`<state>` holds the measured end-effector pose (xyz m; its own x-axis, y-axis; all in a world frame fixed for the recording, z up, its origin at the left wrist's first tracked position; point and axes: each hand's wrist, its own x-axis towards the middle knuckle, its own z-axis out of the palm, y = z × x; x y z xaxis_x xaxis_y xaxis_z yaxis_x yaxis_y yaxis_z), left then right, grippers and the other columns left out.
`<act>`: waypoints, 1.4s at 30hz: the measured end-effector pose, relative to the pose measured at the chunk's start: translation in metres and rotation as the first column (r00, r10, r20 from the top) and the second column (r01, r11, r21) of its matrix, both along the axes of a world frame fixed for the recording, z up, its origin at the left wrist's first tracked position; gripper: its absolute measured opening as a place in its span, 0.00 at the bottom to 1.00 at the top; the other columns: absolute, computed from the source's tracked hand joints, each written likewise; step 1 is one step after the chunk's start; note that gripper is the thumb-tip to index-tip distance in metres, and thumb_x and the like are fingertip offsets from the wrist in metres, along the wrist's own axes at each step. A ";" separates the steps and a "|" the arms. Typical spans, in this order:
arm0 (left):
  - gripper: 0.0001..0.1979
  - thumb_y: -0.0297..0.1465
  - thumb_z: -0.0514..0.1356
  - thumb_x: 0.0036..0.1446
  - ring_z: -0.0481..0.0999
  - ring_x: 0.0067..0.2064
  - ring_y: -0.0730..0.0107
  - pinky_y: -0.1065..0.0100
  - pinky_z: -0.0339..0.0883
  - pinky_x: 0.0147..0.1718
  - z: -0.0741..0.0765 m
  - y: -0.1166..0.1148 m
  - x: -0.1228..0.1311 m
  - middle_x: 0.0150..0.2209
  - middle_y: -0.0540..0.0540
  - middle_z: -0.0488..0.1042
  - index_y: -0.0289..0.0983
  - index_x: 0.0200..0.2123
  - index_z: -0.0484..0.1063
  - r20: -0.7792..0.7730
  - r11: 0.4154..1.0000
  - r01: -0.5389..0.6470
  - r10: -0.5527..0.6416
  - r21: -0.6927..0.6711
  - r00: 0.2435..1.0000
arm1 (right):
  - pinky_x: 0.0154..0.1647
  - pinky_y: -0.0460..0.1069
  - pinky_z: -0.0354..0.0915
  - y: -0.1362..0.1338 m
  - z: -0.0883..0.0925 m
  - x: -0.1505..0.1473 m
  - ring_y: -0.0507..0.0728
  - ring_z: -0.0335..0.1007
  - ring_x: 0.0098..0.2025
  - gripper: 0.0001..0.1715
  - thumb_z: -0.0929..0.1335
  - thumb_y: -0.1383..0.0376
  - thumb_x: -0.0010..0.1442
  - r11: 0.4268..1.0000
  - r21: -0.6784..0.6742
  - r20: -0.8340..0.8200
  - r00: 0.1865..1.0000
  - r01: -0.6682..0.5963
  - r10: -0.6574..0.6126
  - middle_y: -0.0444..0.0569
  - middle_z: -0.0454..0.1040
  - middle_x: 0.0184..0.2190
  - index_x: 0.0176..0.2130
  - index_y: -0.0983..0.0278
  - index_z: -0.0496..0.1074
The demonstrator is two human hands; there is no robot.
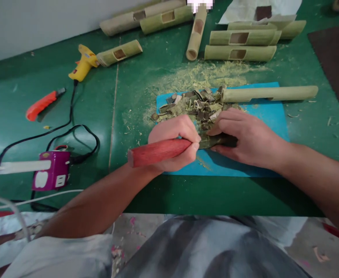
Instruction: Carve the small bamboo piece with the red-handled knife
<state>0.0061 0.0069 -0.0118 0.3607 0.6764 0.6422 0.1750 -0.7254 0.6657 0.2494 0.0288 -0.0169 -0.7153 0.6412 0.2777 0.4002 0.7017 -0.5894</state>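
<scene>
My left hand (176, 141) is closed round a tool with a thick red wooden handle (157, 153). The handle's butt points left, and its working end is hidden at my fingers. Close by on the right, my right hand (241, 133) pinches a flat, dark olive strip (205, 142) between thumb and fingers, low over the blue mat (273, 135). Just beyond both hands lies a heap of dark, broken flat pieces (201, 106). A long pale bamboo length (270, 94) with a notch in its underside rests across the mat's far right part.
Bamboo tubes with cut windows (240, 53) lie along the back of the green table (140, 85). On the left are a yellow glue gun (84, 63), an orange-handled cutter (42, 106) and a purple power adapter (52, 170) with trailing cords. Sawdust (212, 75) covers the table behind the mat.
</scene>
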 end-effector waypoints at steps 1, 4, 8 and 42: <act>0.06 0.24 0.65 0.60 0.81 0.32 0.73 0.68 0.76 0.32 -0.001 0.000 -0.001 0.31 0.52 0.82 0.40 0.33 0.73 0.013 1.000 -0.001 0.002 -0.008 1.000 | 0.43 0.56 0.65 0.000 0.000 0.000 0.63 0.72 0.43 0.02 0.72 0.63 0.65 1.000 -0.004 0.005 1.000 0.000 0.000 0.50 0.77 0.39 0.40 0.59 0.76; 0.06 0.26 0.66 0.62 0.81 0.32 0.74 0.68 0.76 0.33 -0.002 -0.001 -0.002 0.31 0.51 0.81 0.40 0.33 0.74 0.039 0.999 -0.002 0.003 -0.032 0.999 | 0.43 0.56 0.64 0.000 0.000 -0.001 0.63 0.72 0.43 0.02 0.72 0.63 0.65 1.000 -0.017 0.006 1.000 0.002 -0.001 0.51 0.77 0.39 0.40 0.59 0.76; 0.10 0.33 0.66 0.69 0.82 0.33 0.73 0.68 0.77 0.35 -0.005 -0.001 -0.004 0.31 0.50 0.82 0.39 0.32 0.75 0.032 0.995 -0.031 0.034 -0.093 0.999 | 0.44 0.57 0.65 0.000 0.001 -0.001 0.64 0.72 0.44 0.02 0.72 0.64 0.65 0.999 -0.031 -0.004 1.000 -0.007 0.007 0.51 0.77 0.39 0.41 0.59 0.77; 0.03 0.32 0.72 0.62 0.89 0.38 0.66 0.63 0.86 0.40 0.002 0.001 -0.005 0.38 0.50 0.89 0.45 0.38 0.81 -0.125 0.992 0.006 -0.022 -0.130 0.992 | 0.42 0.56 0.65 0.000 0.000 0.000 0.63 0.72 0.43 0.03 0.71 0.62 0.68 1.000 -0.014 -0.022 1.000 -0.021 0.021 0.51 0.78 0.38 0.42 0.58 0.77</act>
